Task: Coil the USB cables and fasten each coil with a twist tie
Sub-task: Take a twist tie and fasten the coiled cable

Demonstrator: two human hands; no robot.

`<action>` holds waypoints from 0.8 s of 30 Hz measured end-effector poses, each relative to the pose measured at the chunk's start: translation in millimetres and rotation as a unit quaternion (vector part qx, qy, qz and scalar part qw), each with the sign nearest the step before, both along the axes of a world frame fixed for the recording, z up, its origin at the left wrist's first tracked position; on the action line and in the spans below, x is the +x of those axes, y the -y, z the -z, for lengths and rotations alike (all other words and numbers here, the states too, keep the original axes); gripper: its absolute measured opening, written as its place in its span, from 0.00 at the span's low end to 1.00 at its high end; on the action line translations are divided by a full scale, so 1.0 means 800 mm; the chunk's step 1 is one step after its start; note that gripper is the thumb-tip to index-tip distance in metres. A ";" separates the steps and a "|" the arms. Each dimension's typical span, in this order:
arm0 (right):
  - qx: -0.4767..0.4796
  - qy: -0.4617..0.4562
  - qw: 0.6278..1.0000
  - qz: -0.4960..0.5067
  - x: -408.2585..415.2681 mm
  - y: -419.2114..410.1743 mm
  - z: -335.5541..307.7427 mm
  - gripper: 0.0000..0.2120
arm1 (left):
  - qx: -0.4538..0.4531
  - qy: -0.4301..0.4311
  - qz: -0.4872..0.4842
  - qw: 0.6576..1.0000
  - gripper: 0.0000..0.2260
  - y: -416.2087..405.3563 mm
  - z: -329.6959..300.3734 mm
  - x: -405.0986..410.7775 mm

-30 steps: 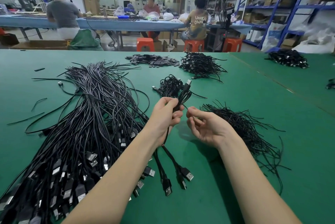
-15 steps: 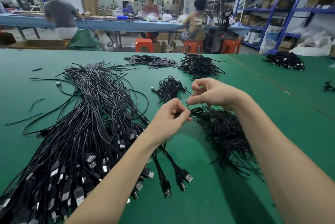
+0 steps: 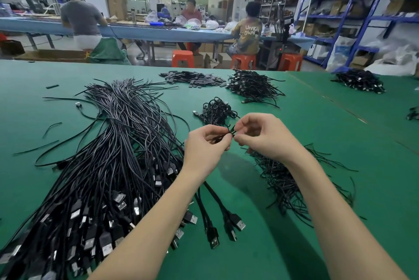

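My left hand (image 3: 205, 147) grips a small black coiled USB cable (image 3: 219, 138) above the green table (image 3: 317, 120); most of the coil is hidden in the fist. My right hand (image 3: 260, 136) pinches the black twist tie (image 3: 231, 131) at the coil's top, fingertip to fingertip with the left. A big sheaf of loose black USB cables (image 3: 108, 155) lies to the left, plugs toward me. A heap of black twist ties (image 3: 288, 177) lies under my right forearm. A small pile of tied coils (image 3: 216, 110) sits just beyond my hands.
Three loose cables with USB plugs (image 3: 226, 223) lie below my left wrist. Further back are a pile of flat black parts (image 3: 192, 79), a cable heap (image 3: 251, 85), and another heap (image 3: 360, 81) at far right. Three people sit at a blue table behind.
My right hand came down from above the tie heap to meet my left hand and now pinches the tie at the coil. The left hand has stayed almost still.
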State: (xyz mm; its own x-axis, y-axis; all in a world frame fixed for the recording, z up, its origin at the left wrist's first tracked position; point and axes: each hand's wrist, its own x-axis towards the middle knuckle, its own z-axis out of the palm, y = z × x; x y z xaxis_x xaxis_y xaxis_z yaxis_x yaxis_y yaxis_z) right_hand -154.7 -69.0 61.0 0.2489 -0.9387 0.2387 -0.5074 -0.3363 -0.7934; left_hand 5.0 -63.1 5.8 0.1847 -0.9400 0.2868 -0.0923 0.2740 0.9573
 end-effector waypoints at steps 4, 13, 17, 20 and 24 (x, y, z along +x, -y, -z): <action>0.012 0.049 0.998 0.048 0.012 -0.006 0.005 0.03 | -0.073 0.087 -0.045 0.992 0.06 -0.003 0.000 0.004; -0.068 0.075 0.984 0.147 0.039 -0.011 0.014 0.06 | -0.194 0.163 -0.119 0.960 0.08 -0.008 0.003 0.000; -0.140 -0.007 0.978 0.153 0.045 -0.005 0.020 0.06 | -0.186 0.147 -0.125 0.963 0.09 -0.009 0.001 -0.001; -0.167 -0.005 0.975 0.149 0.041 -0.004 0.021 0.06 | -0.129 0.071 -0.072 0.986 0.07 -0.007 -0.003 -0.002; -0.208 0.020 0.972 0.111 0.024 -0.009 0.015 0.05 | 0.075 -0.249 0.148 0.954 0.07 -0.003 -0.028 0.003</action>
State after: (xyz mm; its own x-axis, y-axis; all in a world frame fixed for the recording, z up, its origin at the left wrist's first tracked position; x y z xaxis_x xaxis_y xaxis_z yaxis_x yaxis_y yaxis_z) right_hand -135.5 -61.5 48.7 0.0338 -0.7891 0.6134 -0.5764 -0.5167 -0.6330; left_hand 7.4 -60.6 28.5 -0.0163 -0.9958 0.0898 0.4449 0.0732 0.8926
